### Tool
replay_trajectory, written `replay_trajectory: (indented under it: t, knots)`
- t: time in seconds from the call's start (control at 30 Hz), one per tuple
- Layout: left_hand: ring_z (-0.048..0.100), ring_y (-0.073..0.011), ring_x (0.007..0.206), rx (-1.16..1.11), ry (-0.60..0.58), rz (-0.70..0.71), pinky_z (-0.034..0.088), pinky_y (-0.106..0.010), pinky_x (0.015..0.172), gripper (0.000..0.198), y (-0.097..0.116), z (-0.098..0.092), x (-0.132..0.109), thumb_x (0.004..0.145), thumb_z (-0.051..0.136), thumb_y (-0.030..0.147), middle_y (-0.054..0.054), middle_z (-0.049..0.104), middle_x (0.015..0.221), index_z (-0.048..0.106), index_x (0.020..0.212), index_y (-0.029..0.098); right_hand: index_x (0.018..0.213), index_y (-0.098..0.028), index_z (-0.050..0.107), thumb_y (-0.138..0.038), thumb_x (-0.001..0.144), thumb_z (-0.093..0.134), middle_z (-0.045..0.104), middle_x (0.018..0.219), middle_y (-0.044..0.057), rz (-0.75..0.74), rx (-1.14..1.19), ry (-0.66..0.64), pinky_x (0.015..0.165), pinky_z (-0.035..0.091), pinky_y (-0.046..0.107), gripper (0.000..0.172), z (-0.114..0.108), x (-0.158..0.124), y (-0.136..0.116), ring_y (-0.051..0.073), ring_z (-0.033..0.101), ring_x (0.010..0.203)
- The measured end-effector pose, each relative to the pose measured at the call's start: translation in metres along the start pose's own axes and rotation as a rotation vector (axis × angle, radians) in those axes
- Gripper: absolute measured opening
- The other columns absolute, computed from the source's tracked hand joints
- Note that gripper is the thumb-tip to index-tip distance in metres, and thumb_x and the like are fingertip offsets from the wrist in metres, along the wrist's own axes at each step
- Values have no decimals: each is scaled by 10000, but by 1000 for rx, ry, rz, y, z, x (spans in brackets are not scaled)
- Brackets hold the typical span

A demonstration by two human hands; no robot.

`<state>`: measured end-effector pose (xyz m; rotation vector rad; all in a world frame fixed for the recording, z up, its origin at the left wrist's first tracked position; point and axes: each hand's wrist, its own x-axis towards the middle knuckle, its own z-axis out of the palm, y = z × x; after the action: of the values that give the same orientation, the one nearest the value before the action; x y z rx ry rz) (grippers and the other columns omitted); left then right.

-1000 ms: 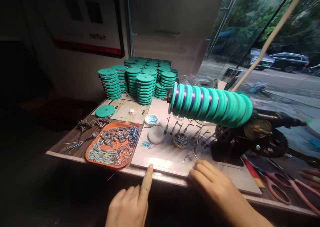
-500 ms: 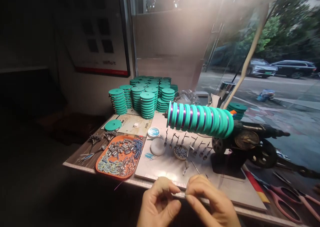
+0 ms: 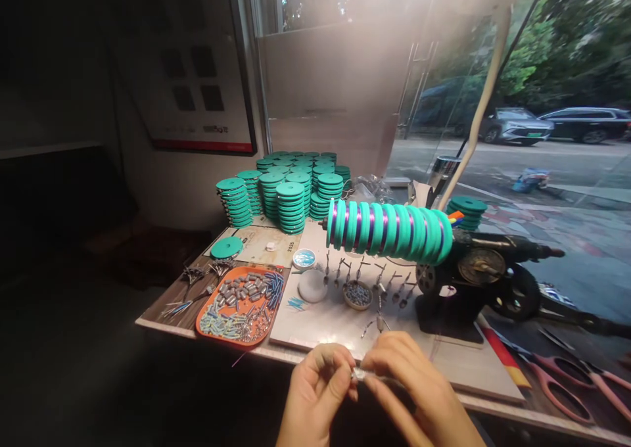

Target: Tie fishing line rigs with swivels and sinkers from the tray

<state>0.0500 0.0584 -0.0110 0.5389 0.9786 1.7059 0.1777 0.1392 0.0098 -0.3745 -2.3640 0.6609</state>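
At the front edge of the table, my left hand pinches a small whitish piece between thumb and forefinger. My right hand grips its other side with thumb and fingertips. The fingers cover much of the piece, so its kind cannot be made out. Just beyond the hands, a small metal fitting with thin strands lies on the pale board. Farther back on the board are a small bowl of grey beads and a row of small metal fittings.
Teal spools wound with purple line sit on a black winding machine at right. An orange tray of small metal parts lies left. Stacked teal spools stand behind. Pink-handled scissors lie at the right edge.
My left thumb has closed against the forefinger on the small piece, where it stood apart before. Both hands have risen slightly, and the view has shifted a little.
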Motion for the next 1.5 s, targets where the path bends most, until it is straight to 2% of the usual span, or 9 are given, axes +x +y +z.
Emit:
replay_trajectory:
  t: [0.1,0.27,0.5,0.77,0.93,1.03,1.1,1.27,1.5]
  knots:
    - [492,-66,597,26,-42,-43,387,-181,596,221,7,-1,-1,687,712,311,-3,561,700,600,694,122,847,-189,464,-87,863,399,505,771,28,-30,-13,-41,647,412,275,122,1,0,2,156,480,756]
    - [553,-86,563,20,-110,-178,412,-197,594,260,15,-3,-3,657,740,305,-13,610,589,563,680,116,801,-190,447,-119,879,355,505,731,28,-58,-5,7,638,378,300,140,8,2,0,165,461,734]
    - [561,-67,524,-78,-121,-155,397,-172,564,222,11,-5,-2,615,775,261,10,629,553,607,675,129,800,-202,454,-137,883,377,506,743,17,-19,90,-44,663,373,296,130,6,2,-2,165,463,756]
    - [572,-80,508,-121,-118,-126,410,-194,570,469,7,-6,-2,591,796,241,42,608,541,526,968,178,798,-204,482,-163,873,428,531,727,-1,-14,197,-125,674,386,280,101,-4,11,-6,154,473,758]
    - [563,-81,585,-33,-159,-172,410,-198,603,434,9,-14,-3,618,775,273,15,603,654,544,969,165,764,-196,449,-159,889,373,505,709,10,-52,161,-100,660,389,295,151,-3,11,-6,158,469,736]
    - [510,-94,653,158,-271,-188,406,-206,605,368,19,-17,-4,642,737,350,-20,565,769,603,906,131,786,-195,445,-139,877,380,503,715,17,-68,124,-81,653,397,300,126,-4,10,-5,160,470,725]
    - [471,-102,635,277,-327,-187,397,-216,588,333,26,-14,-4,685,676,424,-13,519,724,611,813,124,797,-194,441,-124,869,380,506,719,19,-91,93,-76,670,400,309,118,-3,10,-4,161,470,731]
    - [415,-93,565,398,-299,-142,345,-211,557,394,30,-4,-2,705,613,507,19,455,593,522,619,133,796,-198,415,-104,863,371,493,725,13,-128,18,-79,747,387,349,124,2,7,1,161,450,741]
    - [428,-88,548,326,-216,-247,372,-215,551,412,16,-11,0,673,638,520,15,476,606,598,726,113,812,-196,414,-89,857,359,468,738,9,-95,-20,-60,810,356,391,129,9,1,6,166,442,770]
